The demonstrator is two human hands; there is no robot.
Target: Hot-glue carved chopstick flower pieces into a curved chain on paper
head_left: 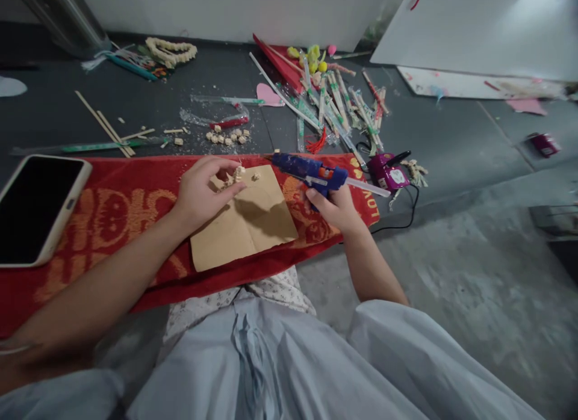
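Note:
My right hand (332, 204) grips a blue hot glue gun (307, 170) by its handle, and a clear glue stick (368, 186) juts from the back. The gun's nozzle points left, apart from my other hand. Between the thumb and fingers of my left hand (205, 188) is a cluster of small pale wooden pieces (236, 174), partly hidden by the fingers. Under it lies a sheet of brown cardboard (248, 227), with one loose pale piece (256, 176) on it. The cardboard rests on a red towel (117, 227) with orange lettering.
Several pale pieces (228, 136) lie in a group beyond the towel. Wrapped chopsticks (336, 98) are heaped at the back right. A phone (38, 209) lies at left. A purple box (389, 172) with a black cord stands right. A heart-shaped wooden frame (170, 51) is at the back.

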